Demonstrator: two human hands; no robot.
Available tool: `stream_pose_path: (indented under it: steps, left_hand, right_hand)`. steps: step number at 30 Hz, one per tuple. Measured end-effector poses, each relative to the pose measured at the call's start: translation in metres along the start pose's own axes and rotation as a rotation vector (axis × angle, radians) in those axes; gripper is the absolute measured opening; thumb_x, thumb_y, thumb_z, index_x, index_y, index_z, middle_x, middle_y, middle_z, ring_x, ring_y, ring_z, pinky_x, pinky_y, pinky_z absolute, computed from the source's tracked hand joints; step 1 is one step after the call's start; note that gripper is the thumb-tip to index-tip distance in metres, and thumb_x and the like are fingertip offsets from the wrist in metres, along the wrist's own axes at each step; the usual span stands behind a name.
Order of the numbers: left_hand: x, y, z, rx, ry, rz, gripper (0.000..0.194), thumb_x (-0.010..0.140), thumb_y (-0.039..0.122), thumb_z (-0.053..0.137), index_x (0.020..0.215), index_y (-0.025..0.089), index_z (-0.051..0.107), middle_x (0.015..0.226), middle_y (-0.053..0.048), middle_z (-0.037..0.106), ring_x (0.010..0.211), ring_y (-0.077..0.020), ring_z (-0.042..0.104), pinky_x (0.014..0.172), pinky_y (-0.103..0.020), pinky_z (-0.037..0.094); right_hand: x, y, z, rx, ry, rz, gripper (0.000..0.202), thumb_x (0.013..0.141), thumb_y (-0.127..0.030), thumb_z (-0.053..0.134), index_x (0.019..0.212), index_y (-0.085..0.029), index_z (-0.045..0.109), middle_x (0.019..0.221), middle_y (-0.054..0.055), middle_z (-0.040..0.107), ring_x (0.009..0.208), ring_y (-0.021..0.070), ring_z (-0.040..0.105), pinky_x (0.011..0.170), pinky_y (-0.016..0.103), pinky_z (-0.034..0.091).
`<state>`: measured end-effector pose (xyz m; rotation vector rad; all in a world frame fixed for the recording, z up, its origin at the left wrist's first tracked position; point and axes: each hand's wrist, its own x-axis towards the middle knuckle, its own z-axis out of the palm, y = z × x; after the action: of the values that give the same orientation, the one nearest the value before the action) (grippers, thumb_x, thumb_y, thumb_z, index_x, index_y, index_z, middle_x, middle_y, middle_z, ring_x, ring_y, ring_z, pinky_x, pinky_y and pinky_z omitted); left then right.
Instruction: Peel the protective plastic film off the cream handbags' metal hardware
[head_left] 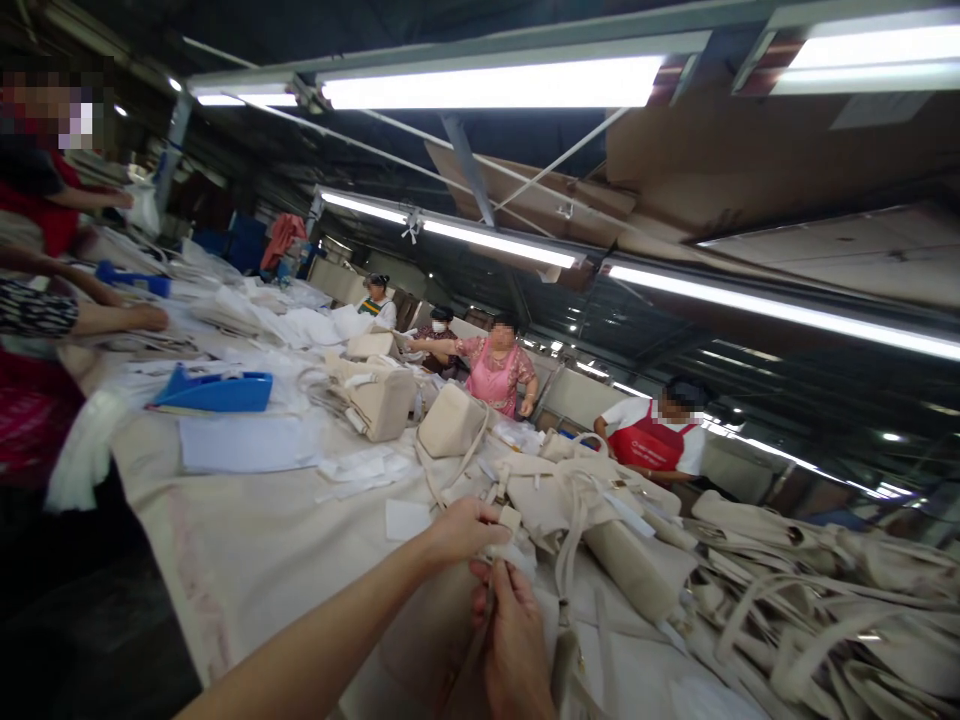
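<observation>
My left hand [466, 532] is closed at the front of the table, pinching near a small cream tab [510, 518]. Just below it, my right hand [516, 630] has its fingers pressed together on a narrow beige strap [474, 655]. Between the two hands shows a bit of white, thin wrapping [517, 556]. Blur hides exactly how strap and wrapping meet. Beyond my hands lies a cream handbag [551, 492] with its straps loose. Another boxy cream handbag [451, 420] stands a little farther back.
A large heap of cream bags [832, 600] spreads along the right. On the cloth-covered table [247, 530] lie white sheets [247, 443] and a blue tray [214, 388]. Co-workers stand at the left and far sides, one in a pink apron [493, 378], another in a red apron [651, 440].
</observation>
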<state>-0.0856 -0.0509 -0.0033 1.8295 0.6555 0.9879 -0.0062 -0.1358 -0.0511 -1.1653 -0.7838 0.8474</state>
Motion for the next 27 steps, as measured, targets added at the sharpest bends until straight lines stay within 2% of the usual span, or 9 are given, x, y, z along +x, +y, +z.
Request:
stream_pose_path:
  steps: [2,4,8,11,13,17,21,23,27]
  left_hand:
    - [0.000,0.003,0.003,0.043,0.073,0.041,0.021,0.079,0.020,0.056,0.059,0.016,0.060,0.064,-0.001,0.050,0.069,-0.0171,0.049,0.064,-0.028,0.037]
    - [-0.009,0.003,0.009,0.182,0.174,0.206,0.020,0.083,0.019,0.054,0.067,0.017,0.066,0.075,-0.003,0.054,0.082,-0.0194,0.049,0.072,-0.029,0.038]
    - [-0.044,-0.021,0.028,0.497,0.232,0.592,0.024,0.087,0.019,0.049,0.077,0.020,0.071,0.072,-0.002,0.052,0.071,-0.0166,0.045,0.064,-0.027,0.035]
    - [-0.062,-0.045,0.041,0.374,0.221,0.515,0.027,0.089,0.019,0.046,0.083,0.020,0.073,0.072,-0.001,0.051,0.068,-0.0143,0.047,0.060,-0.024,0.035]
    - [-0.060,-0.054,0.042,0.246,0.235,0.406,0.028,0.089,0.018,0.044,0.084,0.020,0.072,0.077,-0.002,0.052,0.074,-0.0150,0.052,0.066,-0.024,0.040]
    - [-0.027,-0.060,0.032,0.233,0.243,0.179,0.020,0.084,0.015,0.047,0.069,0.018,0.060,0.095,-0.005,0.057,0.094,-0.0185,0.053,0.085,-0.028,0.041]
    - [-0.009,-0.077,0.026,0.301,0.067,0.074,0.019,0.080,0.014,0.051,0.062,0.019,0.053,0.077,-0.001,0.058,0.079,-0.0165,0.055,0.076,-0.026,0.042]
    - [-0.020,-0.093,0.032,0.311,0.010,0.081,0.017,0.079,0.015,0.054,0.062,0.019,0.055,0.075,0.000,0.060,0.076,-0.0156,0.056,0.073,-0.024,0.042]
    - [-0.060,-0.129,0.053,0.340,0.027,0.175,0.014,0.082,0.013,0.053,0.077,0.020,0.064,0.109,-0.005,0.067,0.100,-0.0197,0.061,0.087,-0.026,0.042]
  right_hand:
    - [0.002,0.002,-0.008,0.028,-0.040,0.054,0.035,0.067,-0.050,0.077,0.084,-0.021,0.066,0.059,-0.007,0.061,0.046,0.0079,0.048,0.043,0.019,0.039]
    - [0.003,0.002,-0.019,0.056,-0.124,0.139,0.037,0.062,-0.047,0.082,0.083,-0.020,0.067,0.062,-0.006,0.064,0.050,0.0092,0.054,0.047,0.020,0.043]
    - [0.003,0.006,-0.042,0.060,-0.273,0.252,0.039,0.056,-0.048,0.086,0.072,-0.018,0.067,0.060,-0.002,0.066,0.050,0.0117,0.058,0.049,0.023,0.046]
    - [0.003,0.011,-0.051,0.067,-0.196,0.210,0.040,0.052,-0.044,0.088,0.075,-0.019,0.068,0.060,-0.002,0.065,0.052,0.0121,0.058,0.048,0.022,0.044]
    - [0.005,0.013,-0.052,-0.050,-0.155,0.151,0.038,0.059,-0.048,0.082,0.079,-0.020,0.068,0.065,0.000,0.067,0.057,0.0147,0.061,0.049,0.023,0.046]
    - [0.018,0.020,-0.056,-0.480,-0.138,-0.076,0.027,0.076,-0.050,0.061,0.075,-0.023,0.064,0.063,0.000,0.064,0.058,0.0191,0.060,0.046,0.026,0.044]
    - [0.044,0.018,-0.079,-0.848,-0.042,-0.368,0.024,0.081,-0.043,0.050,0.074,-0.025,0.063,0.069,0.002,0.068,0.063,0.0218,0.063,0.058,0.031,0.046]
    - [0.063,0.012,-0.091,-0.976,0.041,-0.470,0.026,0.084,-0.044,0.045,0.077,-0.025,0.063,0.075,0.004,0.071,0.070,0.0237,0.065,0.066,0.032,0.046]
    - [0.106,0.005,-0.095,-1.320,0.050,-0.464,0.027,0.088,-0.035,0.039,0.092,-0.024,0.063,0.100,0.008,0.072,0.093,0.0245,0.066,0.080,0.033,0.045]
